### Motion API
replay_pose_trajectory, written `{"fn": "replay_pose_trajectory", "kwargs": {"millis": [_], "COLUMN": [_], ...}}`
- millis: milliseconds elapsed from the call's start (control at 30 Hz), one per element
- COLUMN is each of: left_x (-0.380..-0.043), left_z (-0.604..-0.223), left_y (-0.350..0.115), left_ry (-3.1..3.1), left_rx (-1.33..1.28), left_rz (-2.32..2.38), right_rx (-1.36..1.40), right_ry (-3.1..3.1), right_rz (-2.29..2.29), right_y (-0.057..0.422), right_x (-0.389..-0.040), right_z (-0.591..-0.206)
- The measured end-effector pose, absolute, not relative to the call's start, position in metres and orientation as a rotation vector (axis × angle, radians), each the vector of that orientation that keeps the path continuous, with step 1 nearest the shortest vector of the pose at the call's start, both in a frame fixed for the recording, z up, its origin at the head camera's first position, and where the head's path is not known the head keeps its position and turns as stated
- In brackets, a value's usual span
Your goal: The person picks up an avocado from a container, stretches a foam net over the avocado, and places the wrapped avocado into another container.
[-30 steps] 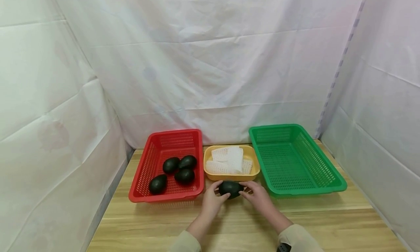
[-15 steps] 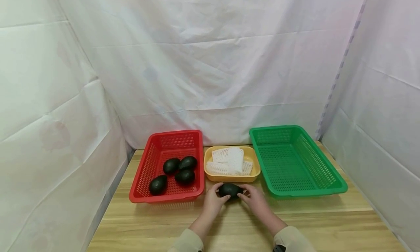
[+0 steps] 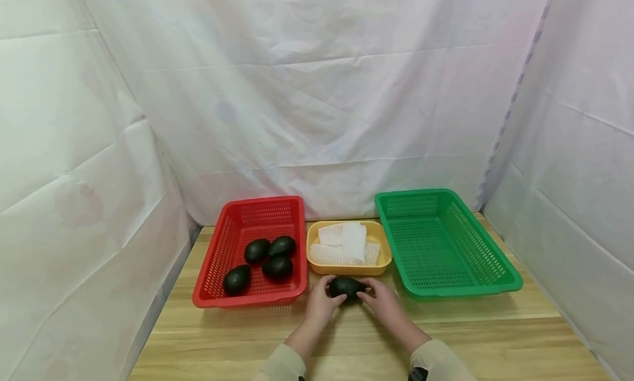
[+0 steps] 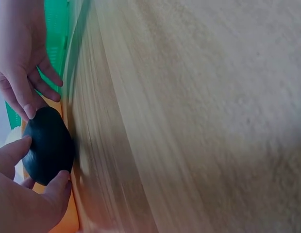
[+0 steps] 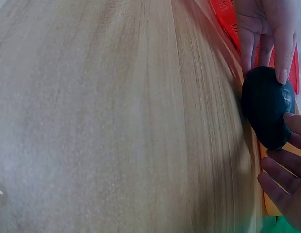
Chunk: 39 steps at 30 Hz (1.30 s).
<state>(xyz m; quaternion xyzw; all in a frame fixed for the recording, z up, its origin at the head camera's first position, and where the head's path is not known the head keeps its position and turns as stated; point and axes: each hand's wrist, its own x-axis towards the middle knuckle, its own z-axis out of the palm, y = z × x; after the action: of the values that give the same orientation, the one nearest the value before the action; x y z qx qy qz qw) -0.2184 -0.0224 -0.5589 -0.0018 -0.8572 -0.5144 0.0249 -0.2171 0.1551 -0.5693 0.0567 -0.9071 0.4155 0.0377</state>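
A dark green avocado (image 3: 344,287) lies on its side, held low over the table in front of the yellow basin. Its rounder left end sits between the thumb and fingers of my left hand (image 3: 320,304). At the narrower right end, my right hand (image 3: 385,305) pinches with thumb and fingertips. Both wrist views show the same grip: the left hand (image 4: 29,194) on the broad end of the avocado (image 4: 48,145), the right hand (image 5: 289,170) at the tip. The yellow basin (image 3: 349,270) holds several white foam net sleeves (image 3: 354,242).
To the left stands a red basket (image 3: 250,301) with several avocados (image 3: 277,267) in it. A green basket (image 3: 465,289) stands to the right, nothing in it. White cloth (image 3: 307,94) hangs behind and at both sides of the wooden table (image 3: 223,342).
The right forearm has shifted slightly left and toward the body. The avocado has turned a little between the hands, which keep their hold. Baskets and basin stay in place.
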Motion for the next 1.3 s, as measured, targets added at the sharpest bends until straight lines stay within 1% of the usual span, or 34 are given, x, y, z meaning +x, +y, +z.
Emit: {"fn": "replay_pose_trajectory", "kwargs": {"millis": [767,1000,1300], "left_x": [-0.217,-0.215,-0.209], "left_z": [-0.557,-0.552,-0.537], "left_y": [-0.03,-0.031,-0.03], "left_ry": [-2.603,-2.636,-2.732], "left_rx": [-0.057,-0.095,-0.26], "left_rz": [-1.703,-1.642,-1.415], "right_rx": [0.178,0.19,0.282], "right_ry": [-2.773,-2.784,-2.797], "right_rz": [1.335,1.202,0.956], "right_y": [0.159,0.159,0.156], "right_x": [-0.217,-0.215,-0.213], "right_z": [-0.561,-0.555,-0.542]}}
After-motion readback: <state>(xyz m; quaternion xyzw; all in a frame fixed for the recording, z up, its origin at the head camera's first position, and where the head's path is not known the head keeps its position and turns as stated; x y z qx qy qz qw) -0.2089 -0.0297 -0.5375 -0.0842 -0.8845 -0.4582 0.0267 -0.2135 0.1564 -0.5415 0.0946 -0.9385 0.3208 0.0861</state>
